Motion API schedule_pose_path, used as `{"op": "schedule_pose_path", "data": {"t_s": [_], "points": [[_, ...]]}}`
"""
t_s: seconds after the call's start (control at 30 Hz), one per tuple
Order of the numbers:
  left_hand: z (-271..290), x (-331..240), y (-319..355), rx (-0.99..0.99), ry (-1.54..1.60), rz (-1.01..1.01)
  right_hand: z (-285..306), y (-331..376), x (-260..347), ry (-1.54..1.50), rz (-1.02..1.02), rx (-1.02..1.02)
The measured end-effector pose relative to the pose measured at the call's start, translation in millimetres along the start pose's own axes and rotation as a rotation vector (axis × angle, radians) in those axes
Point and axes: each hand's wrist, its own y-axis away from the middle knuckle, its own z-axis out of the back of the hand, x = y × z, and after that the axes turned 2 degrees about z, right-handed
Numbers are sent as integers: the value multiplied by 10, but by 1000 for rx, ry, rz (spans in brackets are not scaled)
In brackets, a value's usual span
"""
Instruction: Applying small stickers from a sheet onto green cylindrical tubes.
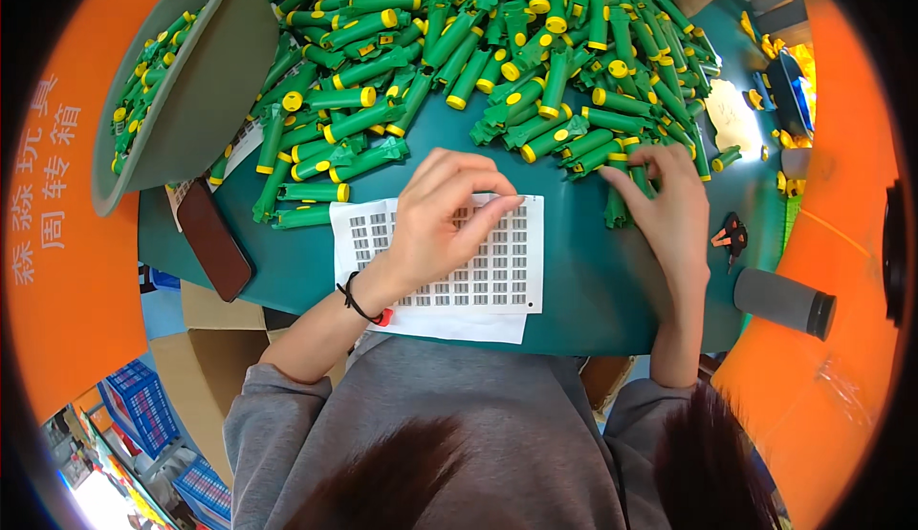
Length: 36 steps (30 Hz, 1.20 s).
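My left hand (451, 210) is over a white sheet of small printed labels (532, 253), thumb and fingertips pinched together near its upper right corner. Whatever lies in that pinch is too small to make out. Around a green plastic tube with a yellow end (643, 183), at the near edge of the pile, my right hand (665, 203) has its thumb and fingers closed. Its fingertips are partly hidden among the neighbouring tubes. A large heap of the same green tubes (469, 76) with yellow caps covers the far part of the table.
A tilted grey tub (234, 71) holding more green tubes stands at the left. Near it lies a dark phone (213, 239). On the right are small orange-and-black scissors (731, 237), a grey cylinder (782, 302) and yellow parts in a dark bin (792, 90). Orange crates flank the green table (593, 286).
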Motion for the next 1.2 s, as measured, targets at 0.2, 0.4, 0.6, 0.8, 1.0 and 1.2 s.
{"op": "schedule_pose_path", "data": {"t_s": [0.2, 0.4, 0.6, 0.8, 1.0, 1.2], "points": [[78, -194, -71, -47, 151, 127, -36, -20, -31, -336, 9, 117], [53, -605, -89, 75, 299, 264, -158, 243, 321, -1543, -183, 355], [120, -527, -4, 18, 426, 359, -373, 415, 426, -1578, -60, 277], [377, -576, -183, 37, 80, 216, -450, 477, 343, -1441, 40, 213], [353, -666, -282, 222, 240, 339, -434, 506, 318, -1318, 98, 201], [350, -663, -303, 305, 216, 414, -439, 494, 348, -1304, 139, 172]]}}
